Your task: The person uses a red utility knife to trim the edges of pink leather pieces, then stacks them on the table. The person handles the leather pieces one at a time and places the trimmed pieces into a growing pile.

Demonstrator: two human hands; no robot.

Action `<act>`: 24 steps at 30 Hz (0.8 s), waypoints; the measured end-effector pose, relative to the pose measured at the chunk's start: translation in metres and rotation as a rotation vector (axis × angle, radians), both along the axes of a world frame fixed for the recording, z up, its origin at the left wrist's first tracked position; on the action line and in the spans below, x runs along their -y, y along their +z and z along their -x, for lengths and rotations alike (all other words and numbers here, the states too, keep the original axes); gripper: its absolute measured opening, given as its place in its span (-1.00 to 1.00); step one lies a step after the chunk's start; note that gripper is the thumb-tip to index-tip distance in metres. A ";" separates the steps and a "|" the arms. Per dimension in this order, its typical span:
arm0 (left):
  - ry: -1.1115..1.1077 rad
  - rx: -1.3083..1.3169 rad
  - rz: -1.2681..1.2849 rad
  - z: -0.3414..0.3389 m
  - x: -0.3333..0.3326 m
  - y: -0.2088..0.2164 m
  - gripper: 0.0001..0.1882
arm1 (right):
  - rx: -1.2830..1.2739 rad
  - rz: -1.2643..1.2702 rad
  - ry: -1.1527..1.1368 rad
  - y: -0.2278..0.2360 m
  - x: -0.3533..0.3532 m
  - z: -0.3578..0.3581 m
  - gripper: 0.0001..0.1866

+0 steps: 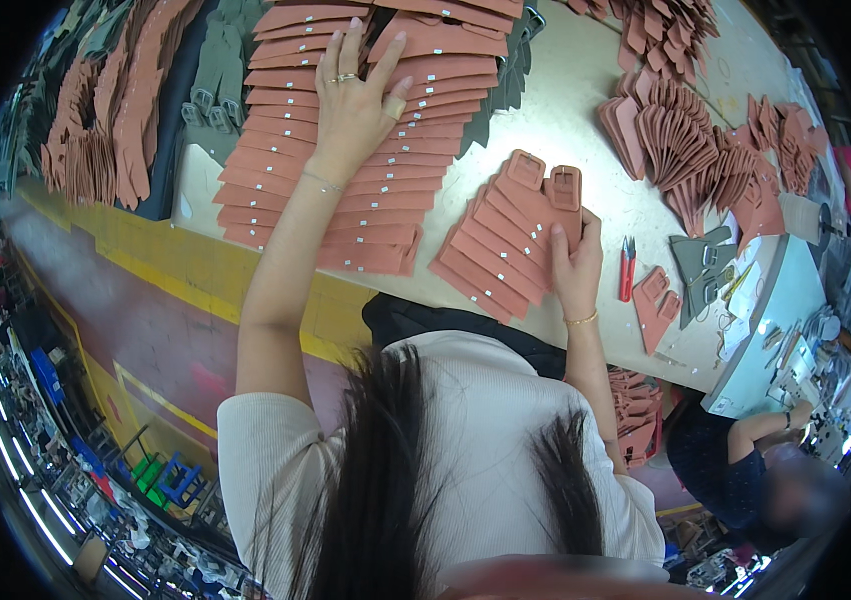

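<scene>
My left hand [358, 112] lies with its fingers spread on the far part of two long rows of overlapping terracotta-coloured flat pieces [366, 220], each with a small white sticker. A ring and a bracelet show on this hand and wrist. To the right, my right hand [576, 262] grips the right edge of a smaller fanned stack of terracotta pieces [496, 245], thumb on top and the other fingers mostly hidden. Two covered buckles [565, 188] stand out at the far end of that stack, which rests on the table.
Red-handled snips [628, 270] lie right of my right hand, near a terracotta buckle piece [656, 308] and dark green buckle pieces [701, 265]. Fanned terracotta bundles [671, 135] cover the far right. More bundles [131, 110] hang at the left. A co-worker [726, 465] sits at lower right.
</scene>
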State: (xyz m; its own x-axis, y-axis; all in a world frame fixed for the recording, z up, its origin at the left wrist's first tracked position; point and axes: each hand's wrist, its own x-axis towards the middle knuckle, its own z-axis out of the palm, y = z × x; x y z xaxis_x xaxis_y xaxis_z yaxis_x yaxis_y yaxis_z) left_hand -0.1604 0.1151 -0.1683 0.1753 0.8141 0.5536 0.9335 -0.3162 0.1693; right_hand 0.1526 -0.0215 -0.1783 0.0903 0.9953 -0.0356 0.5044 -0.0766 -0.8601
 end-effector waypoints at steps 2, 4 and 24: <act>0.010 -0.001 0.014 0.001 0.005 -0.002 -0.39 | -0.005 0.006 -0.004 0.000 0.000 0.000 -0.69; 0.012 0.005 0.030 0.002 0.009 -0.003 -0.38 | -0.011 0.009 -0.003 0.001 0.000 0.001 -0.68; 0.058 0.042 0.152 0.014 0.042 -0.015 -0.22 | 0.015 -0.003 0.027 0.002 0.001 -0.001 -0.66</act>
State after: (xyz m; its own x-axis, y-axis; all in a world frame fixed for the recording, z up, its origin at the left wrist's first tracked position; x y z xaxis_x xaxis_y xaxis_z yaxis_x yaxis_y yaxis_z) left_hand -0.1746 0.0727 -0.1834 0.1052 0.8972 0.4289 0.9404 -0.2300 0.2504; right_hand 0.1531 -0.0221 -0.1767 0.0639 0.9975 -0.0310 0.5192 -0.0598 -0.8525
